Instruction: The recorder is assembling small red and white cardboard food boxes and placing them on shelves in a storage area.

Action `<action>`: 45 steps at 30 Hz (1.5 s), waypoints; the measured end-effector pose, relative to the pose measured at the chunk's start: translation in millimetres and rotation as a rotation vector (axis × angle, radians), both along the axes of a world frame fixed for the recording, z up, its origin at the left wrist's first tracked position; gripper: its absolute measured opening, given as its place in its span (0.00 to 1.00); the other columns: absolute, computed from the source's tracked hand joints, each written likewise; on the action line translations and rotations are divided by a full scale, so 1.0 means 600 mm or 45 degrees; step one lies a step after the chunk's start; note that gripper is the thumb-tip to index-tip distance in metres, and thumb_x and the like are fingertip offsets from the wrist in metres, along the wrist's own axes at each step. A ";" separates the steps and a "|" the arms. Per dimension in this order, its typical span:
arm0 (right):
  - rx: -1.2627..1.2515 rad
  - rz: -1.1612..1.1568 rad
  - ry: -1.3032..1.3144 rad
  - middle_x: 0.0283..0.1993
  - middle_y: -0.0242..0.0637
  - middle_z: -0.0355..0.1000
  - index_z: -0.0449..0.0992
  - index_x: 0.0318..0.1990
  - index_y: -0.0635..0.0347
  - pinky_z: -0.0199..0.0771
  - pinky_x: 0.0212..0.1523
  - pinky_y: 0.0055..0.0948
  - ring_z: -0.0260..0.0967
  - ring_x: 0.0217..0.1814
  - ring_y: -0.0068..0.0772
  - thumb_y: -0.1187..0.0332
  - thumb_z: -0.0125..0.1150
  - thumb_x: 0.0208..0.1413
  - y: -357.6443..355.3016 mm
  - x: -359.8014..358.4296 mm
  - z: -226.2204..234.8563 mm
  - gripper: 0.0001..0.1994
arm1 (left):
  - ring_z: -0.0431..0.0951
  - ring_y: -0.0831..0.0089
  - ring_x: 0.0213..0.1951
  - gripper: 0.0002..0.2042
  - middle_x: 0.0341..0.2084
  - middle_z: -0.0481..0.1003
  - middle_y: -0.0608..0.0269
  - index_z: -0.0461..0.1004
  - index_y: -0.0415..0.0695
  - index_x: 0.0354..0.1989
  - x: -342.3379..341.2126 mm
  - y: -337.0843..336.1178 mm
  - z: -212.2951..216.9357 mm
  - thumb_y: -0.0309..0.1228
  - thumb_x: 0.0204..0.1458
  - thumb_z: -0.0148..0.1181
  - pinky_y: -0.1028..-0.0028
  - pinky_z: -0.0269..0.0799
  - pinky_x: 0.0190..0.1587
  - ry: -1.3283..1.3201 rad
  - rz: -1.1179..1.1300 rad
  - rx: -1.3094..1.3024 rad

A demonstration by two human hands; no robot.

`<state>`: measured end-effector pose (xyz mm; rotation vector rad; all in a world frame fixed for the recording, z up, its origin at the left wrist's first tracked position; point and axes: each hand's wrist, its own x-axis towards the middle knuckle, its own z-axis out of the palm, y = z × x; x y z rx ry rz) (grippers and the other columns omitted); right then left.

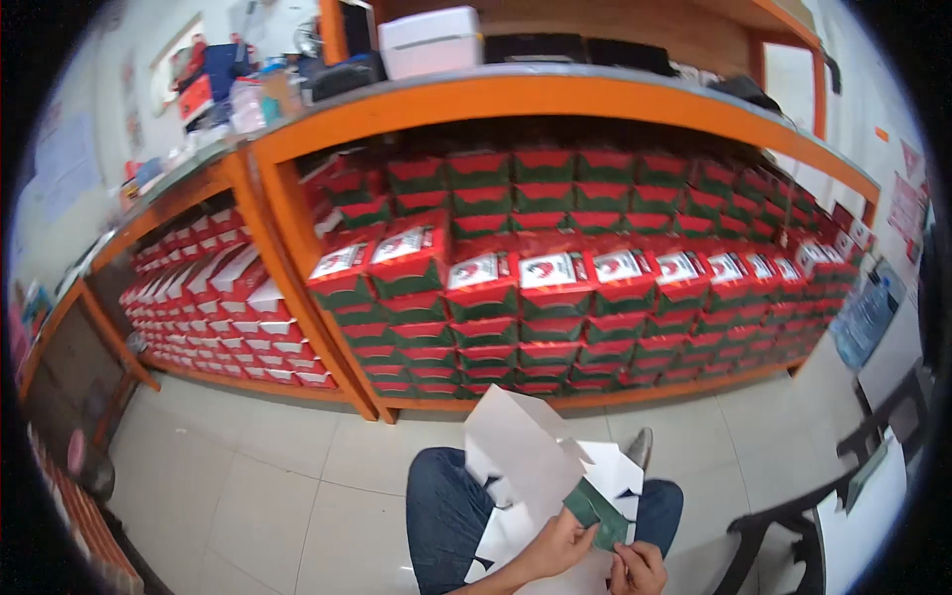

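Observation:
A flat, die-cut carton blank [524,446], white on the side that faces up, lies across my lap with its upper panel raised. A green panel [597,508] of it is folded over and faces me. My left hand [557,547] grips the near left edge of this green panel, fingers bent. Close beside it on the right, my right hand [637,569] has its fingers pinched at the panel's near right corner. The lower part of the blank is partly hidden behind my hands and forearm.
Ahead, an orange-framed workbench [585,96] holds rows of stacked red and green boxes [555,283] underneath. Red and white boxes [213,297] fill the bay at the left. A black chair frame [773,526] and a large clear water bottle [863,322] stand at the right.

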<state>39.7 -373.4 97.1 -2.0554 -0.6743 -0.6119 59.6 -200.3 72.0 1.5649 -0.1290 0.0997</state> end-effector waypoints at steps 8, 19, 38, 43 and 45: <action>-0.074 0.022 0.172 0.48 0.54 0.70 0.75 0.43 0.67 0.69 0.51 0.42 0.69 0.50 0.54 0.75 0.60 0.53 0.015 0.021 -0.004 0.10 | 0.80 0.58 0.28 0.28 0.26 0.77 0.47 0.47 0.29 0.57 -0.002 -0.020 -0.031 0.28 0.56 0.57 0.66 0.76 0.32 -0.095 0.095 0.554; 0.642 0.124 0.943 0.46 0.41 0.65 0.62 0.51 0.61 0.66 0.47 0.31 0.63 0.45 0.29 0.70 0.62 0.52 0.048 0.081 -0.034 0.20 | 0.77 0.66 0.33 0.17 0.36 0.77 0.51 0.71 0.35 0.49 -0.062 0.123 0.048 0.32 0.55 0.58 0.67 0.71 0.42 0.197 -0.346 0.241; -0.958 -0.039 0.264 0.56 0.48 0.66 0.69 0.56 0.61 0.55 0.64 0.47 0.61 0.61 0.53 0.53 0.77 0.34 0.017 0.159 0.072 0.39 | 0.80 0.68 0.38 0.19 0.36 0.79 0.55 0.74 0.35 0.44 -0.020 0.269 0.039 0.21 0.41 0.69 0.75 0.75 0.41 0.283 -0.622 0.301; -0.181 0.669 0.531 0.39 0.44 0.66 0.75 0.44 0.61 0.56 0.62 0.46 0.64 0.47 0.47 0.56 0.77 0.35 0.080 0.123 0.016 0.28 | 0.77 0.76 0.29 0.10 0.26 0.79 0.60 0.78 0.34 0.37 0.010 0.169 0.048 0.23 0.47 0.68 0.77 0.73 0.34 0.185 -0.669 0.088; 0.356 0.601 0.710 0.41 0.38 0.67 0.77 0.34 0.57 0.58 0.59 0.45 0.63 0.52 0.50 0.62 0.76 0.37 0.027 0.132 0.013 0.18 | 0.76 0.78 0.28 0.09 0.25 0.78 0.62 0.78 0.34 0.37 0.007 0.177 0.029 0.24 0.49 0.66 0.78 0.72 0.31 0.597 -0.637 0.054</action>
